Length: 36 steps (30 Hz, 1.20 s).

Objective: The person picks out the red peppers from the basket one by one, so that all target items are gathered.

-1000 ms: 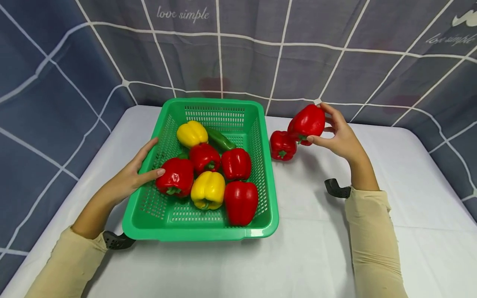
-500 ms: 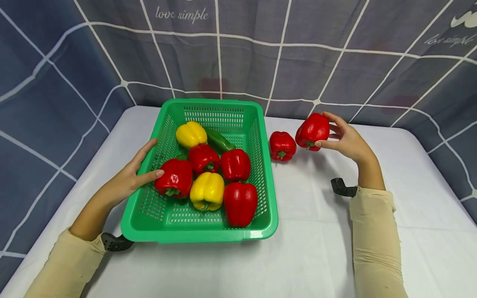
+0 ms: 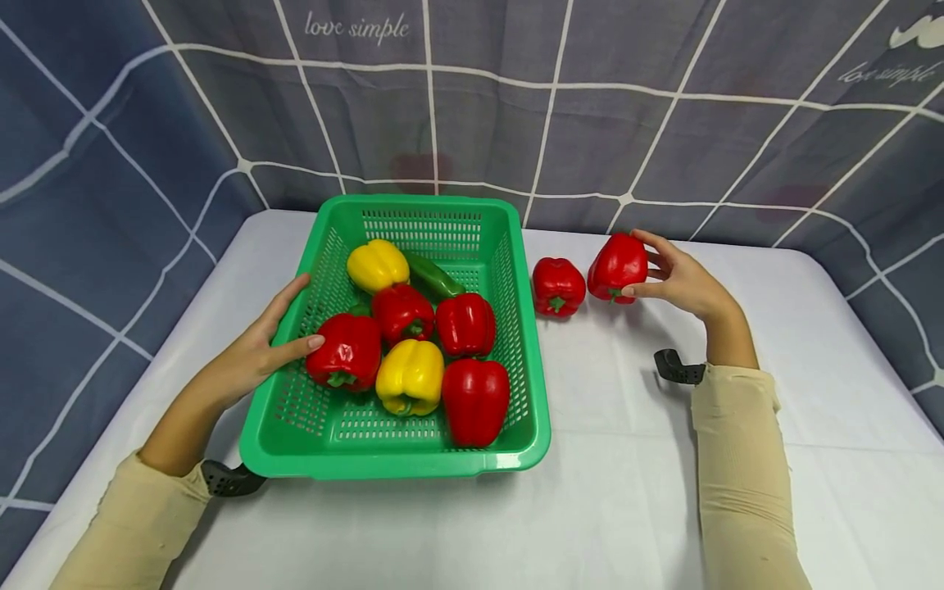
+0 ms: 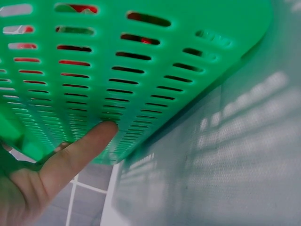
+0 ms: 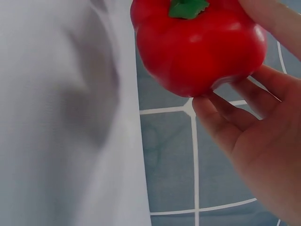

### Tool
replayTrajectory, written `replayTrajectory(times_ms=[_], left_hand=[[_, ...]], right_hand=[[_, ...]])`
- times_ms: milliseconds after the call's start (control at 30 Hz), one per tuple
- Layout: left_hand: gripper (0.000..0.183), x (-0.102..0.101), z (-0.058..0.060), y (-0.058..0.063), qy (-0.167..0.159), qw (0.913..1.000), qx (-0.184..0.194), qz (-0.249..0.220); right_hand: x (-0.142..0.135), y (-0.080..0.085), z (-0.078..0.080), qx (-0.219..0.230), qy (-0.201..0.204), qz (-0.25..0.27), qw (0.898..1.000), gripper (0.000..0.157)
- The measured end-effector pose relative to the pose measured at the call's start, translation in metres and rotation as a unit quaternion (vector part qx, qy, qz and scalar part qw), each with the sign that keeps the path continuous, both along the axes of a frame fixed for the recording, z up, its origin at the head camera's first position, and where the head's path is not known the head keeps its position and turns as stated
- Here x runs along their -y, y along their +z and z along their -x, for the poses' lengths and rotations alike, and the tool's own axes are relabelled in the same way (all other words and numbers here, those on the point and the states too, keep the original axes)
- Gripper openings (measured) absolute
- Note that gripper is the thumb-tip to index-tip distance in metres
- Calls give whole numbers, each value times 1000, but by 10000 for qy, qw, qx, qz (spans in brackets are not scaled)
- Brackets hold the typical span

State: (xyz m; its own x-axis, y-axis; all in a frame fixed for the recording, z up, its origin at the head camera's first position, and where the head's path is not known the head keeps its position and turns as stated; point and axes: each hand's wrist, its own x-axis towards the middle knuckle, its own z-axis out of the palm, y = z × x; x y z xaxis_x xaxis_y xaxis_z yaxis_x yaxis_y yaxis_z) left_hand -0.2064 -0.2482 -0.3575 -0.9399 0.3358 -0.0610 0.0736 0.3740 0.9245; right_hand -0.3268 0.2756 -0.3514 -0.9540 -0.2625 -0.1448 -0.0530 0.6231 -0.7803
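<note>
My right hand [image 3: 686, 283] holds a red bell pepper [image 3: 618, 266] between thumb and fingers, close over the white table at the back right. In the right wrist view, the held pepper [image 5: 202, 52] shows its green stem, with fingertips on its side. Just left of it sits another red bell pepper [image 3: 558, 287]. My left hand [image 3: 247, 356] grips the left rim of a green basket [image 3: 394, 465], thumb over the rim beside a red bell pepper [image 3: 345, 351]. From the left wrist, a finger [image 4: 87, 148] lies along the basket's slotted outer wall.
Inside the basket lie two yellow bell peppers, one at the front [image 3: 410, 377] and one at the back [image 3: 378, 265], several red ones, and a long green pepper [image 3: 433, 276]. A grey checked curtain [image 3: 487, 123] rises behind the white table [image 3: 612, 492].
My right hand has brought its red bell pepper right and down, from overlapping the other red one to beside it, close to the table. The left hand stays on the basket.
</note>
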Motion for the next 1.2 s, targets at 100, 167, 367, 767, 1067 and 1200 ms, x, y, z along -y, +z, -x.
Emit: replayTrajectory(times_ms=[100, 167, 367, 767, 1067, 1200], left_hand=[[80, 0, 0, 0, -6, 10000, -2, 13], [80, 0, 0, 1, -12, 10000, 0, 13], [80, 0, -1, 1, -29, 10000, 30, -50], [80, 0, 0, 1, -25, 10000, 84, -28], [79, -1, 0, 1, -62, 9999, 102, 13], [79, 0, 0, 2, -76, 9999, 89, 40]], right_hand=[[-1, -1, 0, 80, 61, 77, 9999, 87], [-1, -1, 1, 133, 114, 129, 9998, 87], [0, -5, 3, 233, 305, 208, 9990, 87], [-2, -8, 3, 365, 445, 161, 9982, 84], [-3, -9, 3, 538, 462, 175, 9973, 83], [-3, -10, 4, 550, 515, 187, 9970, 81]])
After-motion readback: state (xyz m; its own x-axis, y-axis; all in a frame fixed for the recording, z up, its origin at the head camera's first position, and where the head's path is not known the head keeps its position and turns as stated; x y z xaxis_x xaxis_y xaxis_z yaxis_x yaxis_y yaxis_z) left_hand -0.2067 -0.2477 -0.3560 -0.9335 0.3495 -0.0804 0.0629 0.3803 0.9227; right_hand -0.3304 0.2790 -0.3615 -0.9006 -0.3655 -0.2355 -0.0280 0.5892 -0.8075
